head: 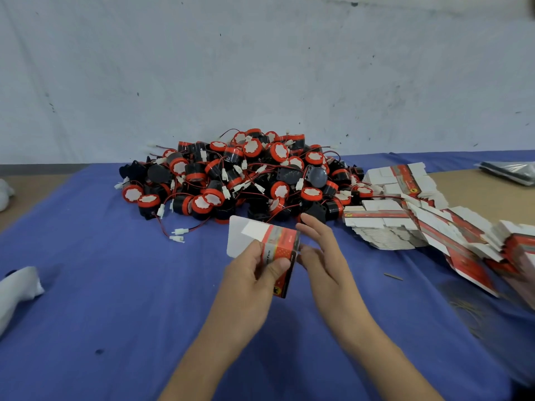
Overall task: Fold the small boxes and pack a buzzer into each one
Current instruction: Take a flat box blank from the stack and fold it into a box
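Observation:
A small red, grey and white box (279, 247) is held above the blue cloth in the middle, its white flaps open toward the far left. My left hand (252, 282) grips it from below, thumb on its near face. My right hand (321, 256) is beside the box's right end, fingers straight and touching it. A big pile of black and red buzzers (231, 175) with red wires and white plugs lies behind the hands. Flat unfolded boxes (405, 215) are stacked and fanned out to the right.
The blue cloth (115, 285) covers the table (477, 192). White cloth items (17, 290) lie at the left edge. A grey plastic bag (509, 169) lies at the far right. A pale wall (260, 68) stands right behind the pile.

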`<state>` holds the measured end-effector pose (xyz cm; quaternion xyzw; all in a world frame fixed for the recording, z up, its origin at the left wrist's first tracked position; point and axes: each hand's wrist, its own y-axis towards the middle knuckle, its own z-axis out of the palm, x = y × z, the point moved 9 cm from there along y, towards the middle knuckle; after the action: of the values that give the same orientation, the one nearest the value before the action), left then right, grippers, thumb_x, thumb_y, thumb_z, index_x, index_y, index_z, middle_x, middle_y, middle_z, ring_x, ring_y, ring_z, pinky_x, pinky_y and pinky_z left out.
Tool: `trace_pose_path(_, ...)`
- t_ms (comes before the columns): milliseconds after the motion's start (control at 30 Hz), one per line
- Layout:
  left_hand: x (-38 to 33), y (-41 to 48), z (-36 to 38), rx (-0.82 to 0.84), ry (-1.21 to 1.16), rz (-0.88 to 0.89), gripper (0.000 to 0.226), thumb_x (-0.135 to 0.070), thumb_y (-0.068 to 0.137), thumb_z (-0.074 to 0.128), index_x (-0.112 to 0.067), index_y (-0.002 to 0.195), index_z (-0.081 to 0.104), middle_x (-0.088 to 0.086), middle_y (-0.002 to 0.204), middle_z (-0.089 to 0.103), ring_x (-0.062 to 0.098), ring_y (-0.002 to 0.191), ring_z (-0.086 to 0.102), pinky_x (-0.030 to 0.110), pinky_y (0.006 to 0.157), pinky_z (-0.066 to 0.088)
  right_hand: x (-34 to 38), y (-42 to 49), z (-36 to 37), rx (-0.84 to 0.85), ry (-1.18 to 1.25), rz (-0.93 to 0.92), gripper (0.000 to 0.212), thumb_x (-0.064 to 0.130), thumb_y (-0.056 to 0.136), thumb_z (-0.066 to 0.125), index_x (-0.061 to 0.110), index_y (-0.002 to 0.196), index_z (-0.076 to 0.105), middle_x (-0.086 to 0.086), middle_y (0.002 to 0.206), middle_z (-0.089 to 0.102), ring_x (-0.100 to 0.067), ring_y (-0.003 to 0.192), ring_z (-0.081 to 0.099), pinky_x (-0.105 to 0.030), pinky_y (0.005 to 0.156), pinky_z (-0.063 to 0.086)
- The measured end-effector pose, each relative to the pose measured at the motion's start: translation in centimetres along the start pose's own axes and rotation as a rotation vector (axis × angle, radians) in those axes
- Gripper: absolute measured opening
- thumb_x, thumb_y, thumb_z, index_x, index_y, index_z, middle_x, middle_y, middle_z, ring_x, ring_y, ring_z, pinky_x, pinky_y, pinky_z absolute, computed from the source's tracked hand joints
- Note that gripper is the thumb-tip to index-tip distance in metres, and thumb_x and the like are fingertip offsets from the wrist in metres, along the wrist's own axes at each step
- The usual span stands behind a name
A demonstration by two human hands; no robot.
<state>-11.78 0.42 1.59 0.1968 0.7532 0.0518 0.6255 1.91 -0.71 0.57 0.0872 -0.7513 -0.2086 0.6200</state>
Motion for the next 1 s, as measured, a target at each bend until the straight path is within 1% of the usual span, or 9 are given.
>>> trace_pose_path(67, -0.2, -0.2, 0.1, -0.007, 0.221, 0.069, 0.011, -0.021, 0.099, 0.058, -0.030, 0.091, 0.059, -0.010, 0.083, 0.067, 0.013, 0.075, 0.060, 0.036, 0.068, 0.053, -0.4, 0.1, -0.1, -0.015, 0.059, 0.049, 0.033, 0.033, 0.106, 0.046, 0.052, 0.133, 0.048, 0.025, 0.135, 0.055, 0.004, 0.125, 0.054, -0.028, 0.108, 0.045)
trace_pose_path(200, -2.0, -1.2, 1.9, 0.010, 0.801, 0.377, 0.032, -0.004, 0.084, 0.068, -0.025, 0.107, 0.062, -0.011, 0.095, 0.070, 0.016, 0.082, 0.062, 0.024, 0.071, 0.049, -0.6, 0.2, 0.2, 0.020, 0.080, 0.063, 0.037, 0.064, 0.097, 0.044, 0.055, 0.132, 0.047, 0.025, 0.138, 0.054, 0.017, 0.121, 0.051, -0.007, 0.092, 0.046)
trace_pose_path(333, -2.3, -1.9, 3.0, 0.066, 0.927, 0.488, 0.073, 0.004, 0.045, 0.081, -0.026, 0.109, 0.064, -0.013, 0.080, 0.068, 0.012, 0.065, 0.059, 0.019, 0.062, 0.044, -1.3, -0.1, 1.9, 0.218, 0.046, 0.079, 0.049, 0.065, 0.093, 0.051, 0.051, 0.139, 0.045, 0.018, 0.132, 0.062, -0.009, 0.125, 0.060, -0.039, 0.102, 0.051)
trace_pose_path(400, -2.3, -2.1, 3.0, 0.068, 0.932, 0.526, 0.080, 0.004, 0.036, 0.083, -0.026, 0.108, 0.063, -0.014, 0.080, 0.069, 0.011, 0.065, 0.059, 0.019, 0.059, 0.048, -1.7, -0.3, 2.1, 0.263, 0.022, 0.098, 0.048, 0.069, 0.092, 0.053, 0.053, 0.137, 0.047, 0.016, 0.129, 0.065, -0.011, 0.121, 0.063, -0.040, 0.100, 0.054)
trace_pose_path(467, -2.0, -2.1, 3.1, 0.079, 0.931, 0.540, 0.071, 0.005, 0.043, 0.084, -0.024, 0.105, 0.066, -0.014, 0.083, 0.070, 0.010, 0.073, 0.060, 0.021, 0.070, 0.051, -1.9, -0.2, 1.7, 0.263, -0.006, 0.098, 0.048, 0.074, 0.089, 0.053, 0.055, 0.133, 0.049, 0.015, 0.126, 0.067, -0.011, 0.117, 0.065, -0.040, 0.097, 0.056)
trace_pose_path(600, -2.6, -2.1, 3.1, 0.005, 0.956, 0.586, 0.021, -0.012, 0.084, 0.069, -0.021, 0.102, 0.069, -0.010, 0.090, 0.069, 0.014, 0.085, 0.064, 0.030, 0.083, 0.050, -2.3, 0.2, 0.1, 0.203, -0.039, 0.102, 0.040, 0.075, 0.090, 0.048, 0.055, 0.125, 0.052, 0.013, 0.122, 0.068, -0.010, 0.116, 0.065, -0.038, 0.095, 0.056)
trace_pose_path(767, -3.3, -1.7, 0.7, -0.177, 0.796, 0.455, 0.028, -0.024, 0.096, 0.045, -0.022, 0.119, 0.063, -0.010, 0.110, 0.066, 0.011, 0.102, 0.055, 0.027, 0.090, 0.042, -3.2, 0.3, -3.0, 0.119, -0.171, 0.160, 0.037, 0.084, 0.088, 0.032, 0.066, 0.116, 0.047, 0.033, 0.120, 0.062, 0.011, 0.114, 0.057, -0.028, 0.097, 0.046)
trace_pose_path(900, -0.1, -0.8, -1.2, -0.190, 0.825, 0.160, 0.031, -0.019, 0.097, 0.052, -0.023, 0.127, 0.059, -0.007, 0.122, 0.062, 0.016, 0.109, 0.053, 0.034, 0.095, 0.042, -4.1, 0.5, -4.9, 0.114, -0.316, 0.198, 0.026, 0.058, 0.104, 0.031, 0.075, 0.123, 0.038, 0.041, 0.128, 0.054, 0.017, 0.120, 0.048, -0.016, 0.099, 0.042)
trace_pose_path(1000, 2.2, -0.3, -1.9, -0.144, 0.901, 0.019, 0.034, -0.027, 0.101, 0.044, -0.028, 0.134, 0.052, -0.010, 0.134, 0.053, 0.015, 0.120, 0.047, 0.030, 0.099, 0.035, -5.3, 0.1, -5.7, 0.125, -0.443, 0.243, 0.057, 0.048, 0.105, 0.035, 0.046, 0.158, 0.014, 0.020, 0.155, 0.040, -0.003, 0.142, 0.039, -0.030, 0.115, 0.036)
